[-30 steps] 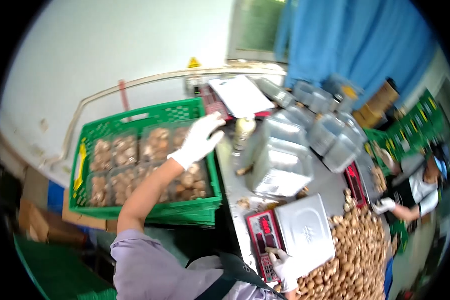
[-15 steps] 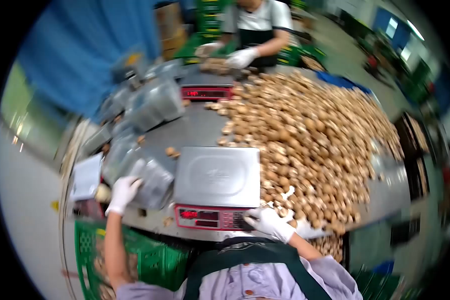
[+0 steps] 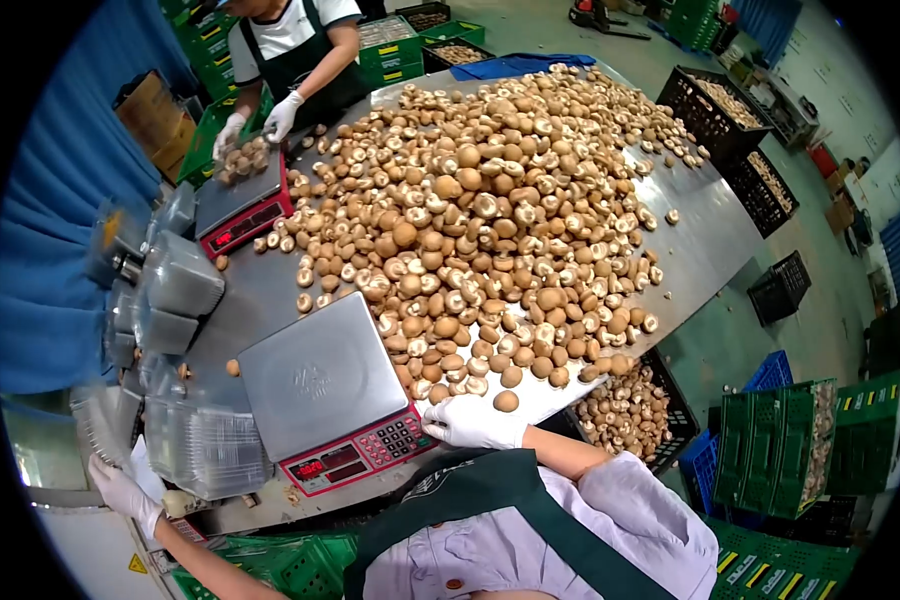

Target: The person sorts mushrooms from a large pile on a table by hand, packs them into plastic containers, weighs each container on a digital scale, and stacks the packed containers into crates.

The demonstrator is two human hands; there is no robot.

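Note:
Gloved in white, my left hand (image 3: 125, 495) grips the lower edge of a clear plastic tray (image 3: 102, 425), blurred and tilted at the far left. Stacked clear trays (image 3: 205, 450) stand just right of it. My right hand (image 3: 475, 422), also gloved, rests at the right end of the keypad on the red scale (image 3: 320, 375). Its fingers are loosely apart, with nothing visible in them. The scale's metal plate is bare and its red display is lit. A large heap of brown mushrooms (image 3: 490, 220) spreads beyond my right hand.
Across the metal table (image 3: 700, 225), a co-worker's gloved hands (image 3: 260, 125) are at mushrooms on a second scale (image 3: 245, 210). More clear trays (image 3: 180, 285) lie along the left side. A black crate of mushrooms (image 3: 630, 405) sits below the near edge; green crates (image 3: 780, 445) stand right.
My left hand has moved left and lifted a clear tray away from beside the stack. The view has turned to the right. My right hand stays beside the scale's keypad.

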